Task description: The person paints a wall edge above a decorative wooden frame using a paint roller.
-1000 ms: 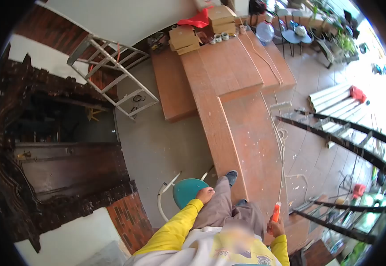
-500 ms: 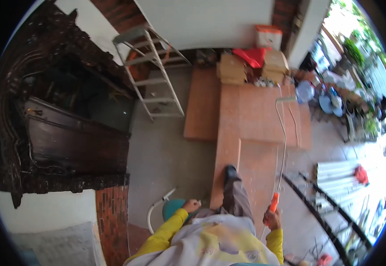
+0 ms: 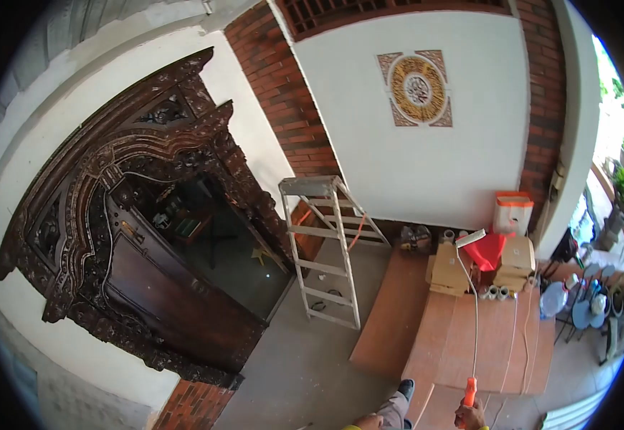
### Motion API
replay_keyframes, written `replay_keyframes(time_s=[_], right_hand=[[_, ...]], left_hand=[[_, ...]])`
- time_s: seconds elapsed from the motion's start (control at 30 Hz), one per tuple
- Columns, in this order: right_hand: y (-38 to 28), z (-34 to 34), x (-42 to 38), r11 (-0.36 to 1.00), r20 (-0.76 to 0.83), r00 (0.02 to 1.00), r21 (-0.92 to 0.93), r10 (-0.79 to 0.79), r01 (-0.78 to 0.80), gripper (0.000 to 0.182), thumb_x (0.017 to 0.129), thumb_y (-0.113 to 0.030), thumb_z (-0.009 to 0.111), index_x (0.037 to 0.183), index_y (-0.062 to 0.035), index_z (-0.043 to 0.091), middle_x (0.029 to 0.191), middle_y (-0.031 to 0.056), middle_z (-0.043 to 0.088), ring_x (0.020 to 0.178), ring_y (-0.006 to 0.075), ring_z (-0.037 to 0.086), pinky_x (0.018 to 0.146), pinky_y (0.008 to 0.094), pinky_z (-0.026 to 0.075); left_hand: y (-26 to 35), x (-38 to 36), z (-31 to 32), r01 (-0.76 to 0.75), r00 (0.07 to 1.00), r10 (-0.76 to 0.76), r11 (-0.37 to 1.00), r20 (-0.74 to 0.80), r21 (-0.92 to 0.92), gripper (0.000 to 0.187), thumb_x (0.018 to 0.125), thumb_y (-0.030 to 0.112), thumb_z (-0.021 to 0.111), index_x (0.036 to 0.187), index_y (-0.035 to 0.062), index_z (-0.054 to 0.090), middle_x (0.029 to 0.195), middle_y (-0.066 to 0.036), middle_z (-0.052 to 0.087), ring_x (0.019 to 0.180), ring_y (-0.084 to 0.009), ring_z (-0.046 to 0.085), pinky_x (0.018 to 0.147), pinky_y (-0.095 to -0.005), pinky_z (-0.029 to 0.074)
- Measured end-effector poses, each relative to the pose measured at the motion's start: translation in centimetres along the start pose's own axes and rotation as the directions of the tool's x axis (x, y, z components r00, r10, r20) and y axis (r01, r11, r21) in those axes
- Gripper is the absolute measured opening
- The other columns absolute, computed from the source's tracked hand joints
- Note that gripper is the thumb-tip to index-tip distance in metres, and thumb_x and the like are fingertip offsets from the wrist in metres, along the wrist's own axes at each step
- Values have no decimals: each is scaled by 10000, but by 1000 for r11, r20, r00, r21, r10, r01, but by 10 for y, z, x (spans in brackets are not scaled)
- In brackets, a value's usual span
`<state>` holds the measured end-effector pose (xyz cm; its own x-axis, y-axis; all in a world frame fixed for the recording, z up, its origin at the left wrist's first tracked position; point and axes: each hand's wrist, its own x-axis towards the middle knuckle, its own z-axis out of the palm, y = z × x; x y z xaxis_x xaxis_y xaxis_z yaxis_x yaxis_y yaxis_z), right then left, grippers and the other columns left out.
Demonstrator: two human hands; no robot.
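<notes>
My right hand (image 3: 472, 416), low in the view, is closed around the orange handle of a paint roller (image 3: 471, 393). Its long, bent metal rod runs up to a pale roller head (image 3: 471, 239), which appears in front of the cardboard boxes. At the bottom edge my left hand (image 3: 370, 422) shows only in part beside my trouser leg. Its fingers look curled, and whatever they may hold is hidden. One dark shoe (image 3: 406, 389) is visible between the hands, near the reddish-brown panels (image 3: 462, 344).
A stepladder (image 3: 346, 269) stands before a white wall (image 3: 348, 93) bearing a round ornament (image 3: 417, 89). Left is a carved dark doorway (image 3: 175, 265). Cardboard boxes (image 3: 449, 270), a red cloth (image 3: 485, 251) and an orange-lidded container (image 3: 512, 213) sit at the panels' far end.
My view has tilted up, bringing the wall, ornament and doorway top into sight. Both hands now appear lower in the picture. The roller stays in my right hand.
</notes>
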<state>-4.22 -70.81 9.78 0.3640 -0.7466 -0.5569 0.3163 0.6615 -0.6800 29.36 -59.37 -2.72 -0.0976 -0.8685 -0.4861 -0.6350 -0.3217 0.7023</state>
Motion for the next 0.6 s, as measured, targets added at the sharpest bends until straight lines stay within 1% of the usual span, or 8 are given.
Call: replay_keyframes(time_s=[0.07,0.13,0.17,0.23,0.33,0.43,0.5,0.6], right_hand=[[-8,-23,44,981,113,987,143,113,-128,108,856,-132,595,959,-124,565,660,-19,543,488,117,495,432,255,404],[-16,-24,97,968,201,978,-229,-59,106,85,888,-173,588,964,-149,558,674,-18,542,511,128,505,440,267,409],[-18,-30,115,891,262,958,-398,-117,218,76,904,-194,585,966,-162,554,681,-17,541,523,134,510,444,273,412],[-35,-29,145,624,413,891,-650,-189,433,67,936,-236,578,970,-187,548,695,-16,540,546,146,521,452,285,417],[-82,10,165,863,194,980,-485,-52,141,77,859,-165,575,918,-152,528,655,-2,520,497,151,508,418,293,412],[-130,48,180,950,40,998,-309,50,-35,108,782,-94,572,867,-117,507,614,11,499,448,157,496,385,302,406],[-153,60,193,953,12,996,-290,89,-81,134,731,-47,569,832,-94,494,587,20,485,415,160,488,363,307,402],[-181,63,221,942,37,992,-320,124,-106,149,691,-13,575,793,-79,489,567,25,478,396,162,483,352,311,402]], left_hand=[[7,30,-12,-28,999,26,997,-32,-78,441,798,471,664,782,30,649,767,-181,668,720,-311,647,667,-415,509],[13,66,-29,-78,995,69,989,-76,-124,420,802,450,663,775,31,639,758,-178,663,704,-301,639,654,-411,503],[14,82,-34,-96,992,82,983,-95,-153,410,804,439,662,771,32,635,753,-177,661,696,-296,635,648,-409,501],[18,108,-49,-150,982,122,969,-147,-195,390,808,418,660,764,32,625,744,-174,655,681,-287,627,634,-404,495],[19,137,-61,-252,951,198,941,-238,-225,361,814,386,658,753,34,612,730,-169,648,658,-272,616,614,-398,487],[15,155,-66,-376,896,292,900,-336,-221,334,821,355,656,743,35,598,716,-165,640,635,-257,604,595,-392,479],[36,156,-96,-153,978,106,951,-181,-270,302,832,332,657,771,39,616,717,-160,640,631,-218,596,592,-382,478],[49,184,-122,-31,987,1,982,-159,-187,335,827,370,665,804,36,636,742,-173,651,647,-276,627,609,-394,488]])
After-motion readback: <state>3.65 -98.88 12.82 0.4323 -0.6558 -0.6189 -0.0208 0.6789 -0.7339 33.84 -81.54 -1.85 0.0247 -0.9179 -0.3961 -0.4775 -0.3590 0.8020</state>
